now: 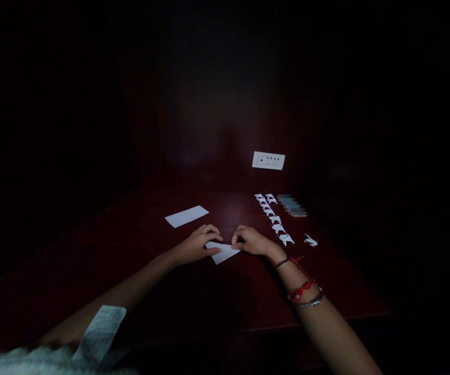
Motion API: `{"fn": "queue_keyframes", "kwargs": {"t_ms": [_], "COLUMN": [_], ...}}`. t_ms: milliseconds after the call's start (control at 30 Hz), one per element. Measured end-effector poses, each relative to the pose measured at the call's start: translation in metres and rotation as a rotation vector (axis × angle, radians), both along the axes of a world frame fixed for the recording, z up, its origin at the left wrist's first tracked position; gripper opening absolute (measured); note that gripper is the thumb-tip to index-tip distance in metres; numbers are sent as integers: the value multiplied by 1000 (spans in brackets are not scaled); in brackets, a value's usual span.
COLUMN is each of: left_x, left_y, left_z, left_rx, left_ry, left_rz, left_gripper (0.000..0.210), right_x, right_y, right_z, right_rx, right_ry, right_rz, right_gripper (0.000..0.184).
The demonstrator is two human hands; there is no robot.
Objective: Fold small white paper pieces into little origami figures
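A small white piece of paper (222,255), folded into a slanted shape, lies on the dark red table (139,281) between my hands. On its left part rests the thumb of my left hand (197,246), while the fingers curve over its far edge, holding it. My right hand (254,242) has its fingers bent and pinched at the right corner of the paper. A ring is on my left hand. Beyond my left hand lies a flat white paper strip (187,216).
To the right runs a row of several small folded white paper pieces (275,220). Beside its far end lies a phone (292,205), blurred out. A crumpled white scrap (311,240) sits nearer. A white power socket (268,160) is on the back wall. The surroundings are very dark.
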State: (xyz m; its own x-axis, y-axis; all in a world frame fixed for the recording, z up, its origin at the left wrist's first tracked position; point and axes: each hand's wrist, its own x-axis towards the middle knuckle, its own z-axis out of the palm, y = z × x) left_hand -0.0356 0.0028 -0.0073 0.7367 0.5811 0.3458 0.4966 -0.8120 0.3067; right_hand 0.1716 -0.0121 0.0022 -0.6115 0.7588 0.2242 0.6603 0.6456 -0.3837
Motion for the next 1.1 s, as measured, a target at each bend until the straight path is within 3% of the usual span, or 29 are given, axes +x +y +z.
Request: {"fn": "queue_keyframes", "kwargs": {"t_ms": [167, 467, 600, 833, 1100], "left_x": [1, 2, 2, 3, 2], "left_y": [-1, 1, -1, -3, -4], "left_z": [-1, -6, -4, 3, 3], "left_rx": [-33, -50, -52, -21, -3], "left_ry": [31, 16, 27, -45, -27], "left_rz": [13, 29, 26, 12, 6], "left_gripper": [20, 32, 27, 13, 10], "right_x": [0, -4, -5, -8, -8], "right_y": [-1, -3, -4, -9, -9], "right_z": [1, -3, -3, 4, 6], "right_rx": [-77, -174, -155, -35, 5], "right_ry": [-29, 29, 102, 153, 171], "right_rz": [-38, -96, -102, -60, -75], "right_gripper": [25, 21, 32, 13, 14]}}
